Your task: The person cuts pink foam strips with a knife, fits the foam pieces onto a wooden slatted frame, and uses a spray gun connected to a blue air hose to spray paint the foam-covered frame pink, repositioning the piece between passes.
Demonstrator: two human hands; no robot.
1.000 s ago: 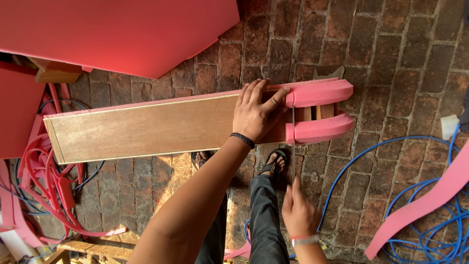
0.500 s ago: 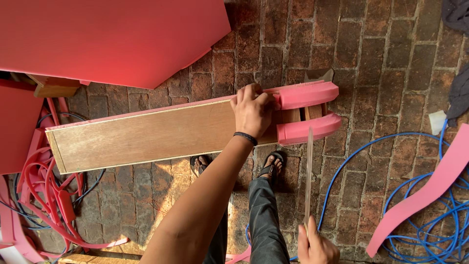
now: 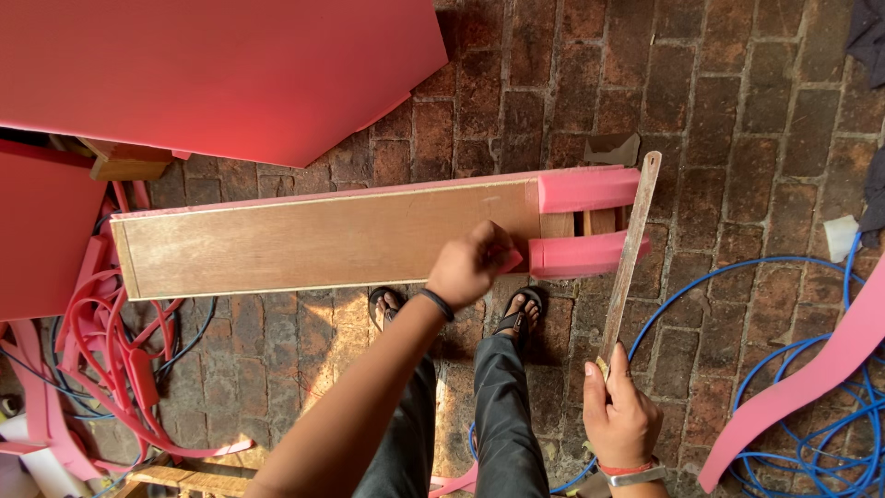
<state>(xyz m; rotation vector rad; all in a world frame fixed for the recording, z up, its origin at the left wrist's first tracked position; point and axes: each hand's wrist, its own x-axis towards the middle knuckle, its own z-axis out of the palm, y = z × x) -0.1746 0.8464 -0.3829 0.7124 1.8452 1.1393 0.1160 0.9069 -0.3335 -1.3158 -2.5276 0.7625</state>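
- Head view, looking straight down: the left hand [image 3: 472, 264] is curled into a loose fist at the near edge of a long wooden board [image 3: 323, 238], its fingertips pinching the end of the nearer pink foam strip [image 3: 583, 254].
- The board lies left to right over a brick floor [image 3: 719, 101], with a second pink foam strip [image 3: 586, 189] on the far side of its right end.
- The right hand [image 3: 619, 415] is closed around the near end of a thin wooden stick [image 3: 631, 249], which stands up and away from it across the right tips of both foam strips.
- Two sandalled feet [image 3: 524, 309] stand just near of the board.
- A large pink sheet [image 3: 212, 69] covers the far left.
- Blue cable [image 3: 811, 433] coils at the near right, red hose [image 3: 111, 360] at the near left.
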